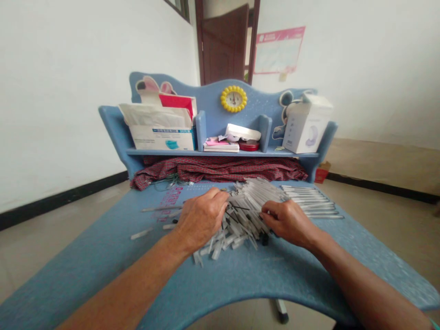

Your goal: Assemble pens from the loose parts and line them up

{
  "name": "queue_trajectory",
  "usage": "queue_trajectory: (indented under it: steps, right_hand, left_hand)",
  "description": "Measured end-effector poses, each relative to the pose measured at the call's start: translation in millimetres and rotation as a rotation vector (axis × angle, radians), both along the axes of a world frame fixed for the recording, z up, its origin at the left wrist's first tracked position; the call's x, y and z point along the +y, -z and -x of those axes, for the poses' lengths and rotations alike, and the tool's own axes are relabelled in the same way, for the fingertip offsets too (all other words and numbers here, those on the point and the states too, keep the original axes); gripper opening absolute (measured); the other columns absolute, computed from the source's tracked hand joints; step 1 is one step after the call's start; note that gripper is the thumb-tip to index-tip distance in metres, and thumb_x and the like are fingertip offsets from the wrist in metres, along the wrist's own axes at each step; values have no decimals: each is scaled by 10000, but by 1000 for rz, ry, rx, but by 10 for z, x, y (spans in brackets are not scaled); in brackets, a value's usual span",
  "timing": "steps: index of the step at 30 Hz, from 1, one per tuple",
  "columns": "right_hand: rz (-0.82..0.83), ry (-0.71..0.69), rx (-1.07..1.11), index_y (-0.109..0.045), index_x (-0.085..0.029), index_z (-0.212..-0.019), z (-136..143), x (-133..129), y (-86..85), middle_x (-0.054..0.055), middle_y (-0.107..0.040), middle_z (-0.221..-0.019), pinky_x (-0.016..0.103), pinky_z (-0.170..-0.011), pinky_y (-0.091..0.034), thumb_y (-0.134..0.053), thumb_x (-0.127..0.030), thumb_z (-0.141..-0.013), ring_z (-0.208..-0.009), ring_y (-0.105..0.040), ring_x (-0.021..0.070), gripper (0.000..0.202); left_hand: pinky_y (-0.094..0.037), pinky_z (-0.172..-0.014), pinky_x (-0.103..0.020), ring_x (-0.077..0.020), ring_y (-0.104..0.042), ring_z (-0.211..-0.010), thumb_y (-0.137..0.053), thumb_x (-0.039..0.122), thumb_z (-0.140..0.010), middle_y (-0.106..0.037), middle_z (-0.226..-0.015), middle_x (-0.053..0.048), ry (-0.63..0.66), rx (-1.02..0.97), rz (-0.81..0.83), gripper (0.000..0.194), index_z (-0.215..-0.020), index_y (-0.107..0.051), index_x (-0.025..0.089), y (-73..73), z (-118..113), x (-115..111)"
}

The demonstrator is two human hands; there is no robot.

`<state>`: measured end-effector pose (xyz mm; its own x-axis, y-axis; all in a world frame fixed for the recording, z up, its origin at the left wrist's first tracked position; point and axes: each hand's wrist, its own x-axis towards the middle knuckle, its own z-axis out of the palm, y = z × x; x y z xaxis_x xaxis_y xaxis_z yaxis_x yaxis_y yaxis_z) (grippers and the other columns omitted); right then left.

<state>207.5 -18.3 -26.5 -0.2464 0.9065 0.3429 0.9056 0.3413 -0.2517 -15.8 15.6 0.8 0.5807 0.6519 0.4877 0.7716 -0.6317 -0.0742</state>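
Observation:
A heap of small clear pen caps (237,229) lies on the blue table between my hands. Behind it, many clear pen barrels (263,190) are bunched together. My left hand (204,215) is closed at the heap's left side, its fingertips turned inward; what they grip is hidden. On the heap's right, my right hand (288,222) is closed in a pinch over the caps and barrel ends, and I cannot make out what is in it. A thin dark stick (240,208) shows between the hands. Pens with dark-lined barrels (311,201) lie in a row at the right.
A loose cap (140,233) and a thin rod (160,209) lie left of my left hand. Folded checked cloth (220,169) fills the space under the shelf. On the shelf stand a mask box (161,137), papers (221,146), a red round tin (249,145) and a white box (305,126).

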Motion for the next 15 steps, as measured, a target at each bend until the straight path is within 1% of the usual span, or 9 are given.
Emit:
queue_trajectory:
  steps: [4,8,11,15]
  right_hand:
    - [2,-1,243,-636,-172,-724,-144,7,-50,-15,-541,-526,222,-505,-321,-462,-286,-838,-495,-498,111,236]
    - [33,-1,415,-624,-164,-707,-254,-2,-89,-21,-521,-519,225,-477,-344,-484,-328,-823,-473,-491,112,244]
    - [53,-24,498,-619,-163,-697,-273,-26,-113,-26,-508,-493,227,-453,-346,-500,-348,-815,-445,-471,108,249]
    - [59,-45,525,-605,-170,-672,-261,-51,-126,-28,-499,-477,228,-439,-342,-504,-356,-816,-435,-455,105,256]
  left_hand:
    - [-468,-716,-281,-191,-616,-842,-423,189,-884,-614,-896,-55,-117,71,57,173,-929,-589,178,-55,61,68]
    - [-468,-706,-308,-222,-623,-863,-399,189,-890,-608,-919,-68,-211,149,94,188,-952,-576,163,-85,101,113]
    - [-464,-676,-308,-228,-627,-863,-387,182,-890,-604,-947,-73,-263,174,101,196,-968,-566,163,-85,121,134]
    - [-456,-655,-308,-235,-628,-860,-379,183,-887,-602,-948,-73,-315,187,100,195,-955,-561,165,-82,141,150]
